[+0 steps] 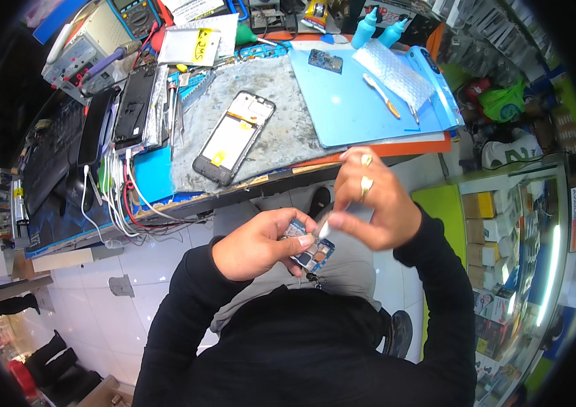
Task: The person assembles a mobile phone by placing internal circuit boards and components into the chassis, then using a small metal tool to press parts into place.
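Observation:
Above my lap, my left hand (261, 243) grips a blue phone circuit board (316, 258) between thumb and fingers. Its lower part, with metal shields and small components, sticks out past the thumb. My right hand (377, 203), with two gold rings, is closed in a pinch just over the board's upper right. From the pinch a small white piece (324, 229) points down close to the board, too blurred to name. On the worn grey mat (281, 122) ahead lies an opened phone frame (233, 139) with a white inner face and yellow pieces.
A blue mat (332, 112) carries another circuit board (325, 61), an orange-and-white brush (381, 95) and bubble wrap (396, 73). Light-blue bottles (365, 28) stand behind. At left are charging cables (115, 197), phones and a power supply (88, 64). A lit glass case (515, 271) stands right.

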Available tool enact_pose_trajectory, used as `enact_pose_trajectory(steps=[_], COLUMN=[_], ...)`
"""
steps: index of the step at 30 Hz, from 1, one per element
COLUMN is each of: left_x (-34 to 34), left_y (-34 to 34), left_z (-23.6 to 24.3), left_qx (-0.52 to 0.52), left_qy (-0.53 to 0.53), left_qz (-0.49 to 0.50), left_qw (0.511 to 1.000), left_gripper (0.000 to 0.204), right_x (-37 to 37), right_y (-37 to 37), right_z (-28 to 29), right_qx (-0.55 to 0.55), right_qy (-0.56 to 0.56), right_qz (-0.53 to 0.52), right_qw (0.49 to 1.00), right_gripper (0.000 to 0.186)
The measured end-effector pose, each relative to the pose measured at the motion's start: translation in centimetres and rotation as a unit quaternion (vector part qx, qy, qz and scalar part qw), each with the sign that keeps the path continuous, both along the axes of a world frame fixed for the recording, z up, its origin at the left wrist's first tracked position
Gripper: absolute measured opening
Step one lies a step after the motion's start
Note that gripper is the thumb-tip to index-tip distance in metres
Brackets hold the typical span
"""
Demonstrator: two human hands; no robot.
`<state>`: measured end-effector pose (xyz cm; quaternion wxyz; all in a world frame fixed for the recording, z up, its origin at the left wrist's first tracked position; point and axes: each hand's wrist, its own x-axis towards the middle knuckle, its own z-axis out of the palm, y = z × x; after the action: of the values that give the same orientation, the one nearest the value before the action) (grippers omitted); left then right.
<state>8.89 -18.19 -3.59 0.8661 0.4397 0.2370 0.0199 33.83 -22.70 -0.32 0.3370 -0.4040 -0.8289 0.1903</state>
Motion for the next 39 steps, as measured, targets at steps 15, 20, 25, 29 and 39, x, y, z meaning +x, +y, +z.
enact_pose_trajectory(steps=[15,20,25,29,39], left_x=[0.5,0.5,0.7,0.9,1.2], left_y=[-0.4,-0.5,-0.8,-1.5,-2.2], left_z=[-0.4,-0.4,-0.4,-0.8,-0.8], left_qx=[-0.019,0.004,0.020,0.058,0.144], left_qy=[0.005,0.021,0.024,0.053,0.074], left_qz=[0.012,0.025,0.040,0.069,0.111], left_qw=[1.000,0.999,0.999,0.995,0.981], left_gripper=[0.028,0.028,0.027,0.024,0.018], right_x=[1.4,1.4,1.1,-1.1,-1.2], right_y=[-1.2,-1.3,-1.3,-1.7,-2.0], right_z=[-2.1,-2.1,-1.8,-1.2,-2.7], right_qx=[-0.085,-0.084,-0.086,-0.077,-0.057], right_qy=[0.035,0.038,0.040,0.021,0.013], right_qz=[-0.100,-0.094,-0.090,-0.080,-0.093], right_qw=[0.991,0.991,0.991,0.994,0.994], right_gripper=[0.021,0.021,0.020,0.021,0.021])
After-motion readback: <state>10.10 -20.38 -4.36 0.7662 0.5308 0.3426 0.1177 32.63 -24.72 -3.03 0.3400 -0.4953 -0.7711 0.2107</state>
